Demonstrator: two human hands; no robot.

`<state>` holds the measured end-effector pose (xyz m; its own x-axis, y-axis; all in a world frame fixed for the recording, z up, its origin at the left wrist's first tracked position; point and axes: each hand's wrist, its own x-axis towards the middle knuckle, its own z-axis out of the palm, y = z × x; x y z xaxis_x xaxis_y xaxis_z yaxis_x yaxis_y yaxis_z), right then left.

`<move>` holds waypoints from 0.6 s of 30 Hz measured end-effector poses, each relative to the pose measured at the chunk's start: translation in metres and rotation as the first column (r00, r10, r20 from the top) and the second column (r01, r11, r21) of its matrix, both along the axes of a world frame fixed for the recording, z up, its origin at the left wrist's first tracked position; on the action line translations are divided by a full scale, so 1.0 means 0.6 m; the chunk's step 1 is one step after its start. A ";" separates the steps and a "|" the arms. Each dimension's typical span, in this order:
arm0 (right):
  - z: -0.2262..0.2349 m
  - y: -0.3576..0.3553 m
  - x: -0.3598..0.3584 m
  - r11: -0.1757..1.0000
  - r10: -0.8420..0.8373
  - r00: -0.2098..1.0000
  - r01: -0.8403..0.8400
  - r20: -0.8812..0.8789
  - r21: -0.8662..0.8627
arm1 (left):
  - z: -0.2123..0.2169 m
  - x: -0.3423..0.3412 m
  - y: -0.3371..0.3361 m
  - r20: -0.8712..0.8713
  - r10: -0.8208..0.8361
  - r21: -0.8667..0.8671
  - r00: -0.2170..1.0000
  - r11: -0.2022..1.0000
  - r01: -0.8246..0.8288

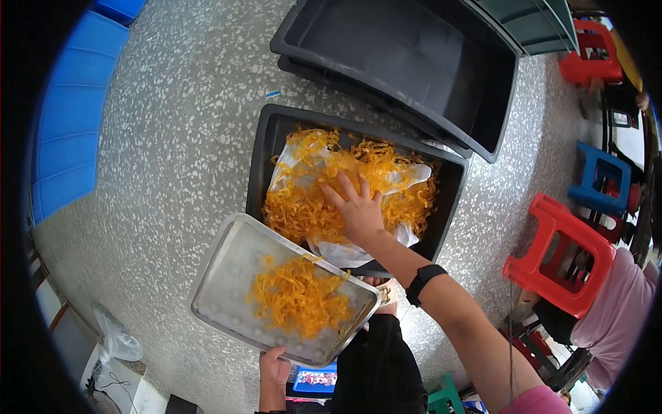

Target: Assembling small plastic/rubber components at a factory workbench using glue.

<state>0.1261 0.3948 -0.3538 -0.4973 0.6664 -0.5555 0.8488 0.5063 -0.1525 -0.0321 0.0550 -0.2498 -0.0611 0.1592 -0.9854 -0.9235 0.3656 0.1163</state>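
Fingers (347,186) of the right hand (362,212) spread wide, gripping nothing, on orange strands (293,222) heaped in a black bin (449,215). The left hand (274,370) clasps the near edge of a metal tray (222,286), which bears a smaller orange heap (300,297).

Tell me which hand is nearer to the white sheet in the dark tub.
Right. The right hand is spread on the orange strands that partly cover the white sheet; the left hand is farther off, outside the dark tub, gripping the edge of the metal tray.
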 end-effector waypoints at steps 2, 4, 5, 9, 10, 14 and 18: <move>-0.011 -0.011 0.008 0.999 -0.035 0.999 0.034 -0.040 -0.012 | 0.008 -0.004 0.004 -0.010 0.014 0.007 1.000 1.000 -0.014; -0.014 -0.012 0.007 0.998 -0.064 0.995 0.063 -0.076 -0.024 | 0.014 -0.003 0.007 -0.032 0.046 0.024 0.998 0.999 -0.046; -0.016 -0.012 0.004 0.998 -0.063 0.994 0.065 -0.084 0.023 | 0.013 -0.006 0.005 -0.037 0.049 0.026 0.998 0.998 -0.048; -0.037 -0.006 0.016 0.995 -0.093 0.979 0.097 -0.183 0.014 | 0.005 -0.007 0.011 -0.046 0.064 0.017 0.997 0.998 -0.064; -0.039 -0.001 0.026 0.995 -0.093 0.978 0.097 -0.186 0.010 | 0.010 -0.005 0.017 -0.048 0.069 0.011 0.996 0.998 -0.069; -0.017 0.019 0.063 0.989 -0.145 0.925 0.130 -0.351 -0.066 | 0.017 0.001 0.051 -0.075 0.040 -0.019 0.996 0.999 -0.042; 0.069 0.009 0.067 0.972 -0.225 0.836 0.229 -0.501 -0.054 | 0.028 -0.004 0.056 -0.142 -0.001 0.019 0.990 1.000 0.003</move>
